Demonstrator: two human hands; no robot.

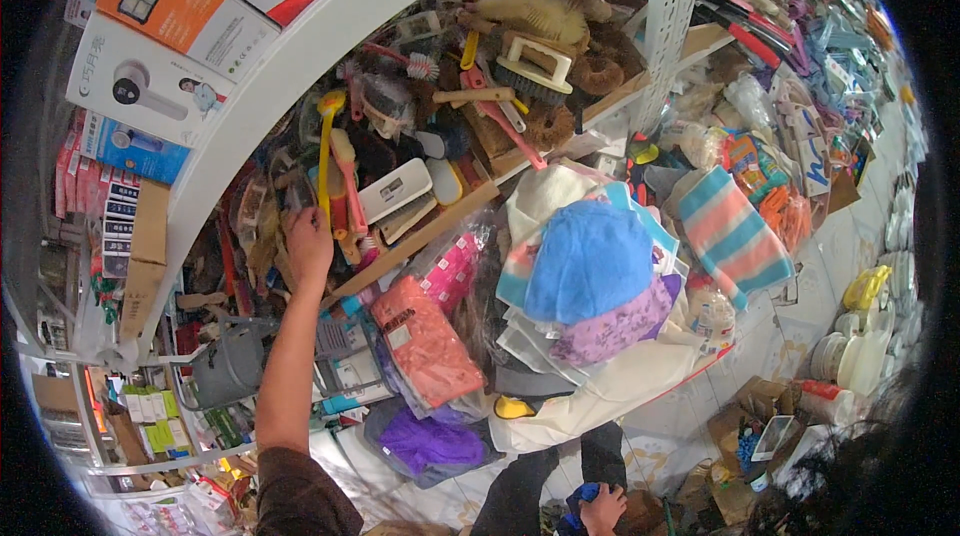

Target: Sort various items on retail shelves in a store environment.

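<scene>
My left hand (309,236) reaches into the shelf of brushes, fingers curled beside the long handle of a yellow brush (325,153) and some plastic-wrapped goods; whether it grips anything cannot be told. Just right of it lie a pink-handled brush (347,168) and a white, flat-backed object (396,189). At the bottom edge, my right hand (604,510) holds a dark blue, cloth-like item (581,498), partly cut off by the frame. Between the hands, a blue cloth (592,258) and a purple patterned cloth (615,322) top a pile, with packaged coral cloths (431,348) at its left.
A wooden shelf edge (420,239) runs below the brushes. A white perforated post (667,33) stands at upper right. Boxed goods (161,3) line the white ledge at upper left. A grey plastic rack (232,363) is beside my left forearm. Cardboard boxes (739,491) sit on the tiled floor.
</scene>
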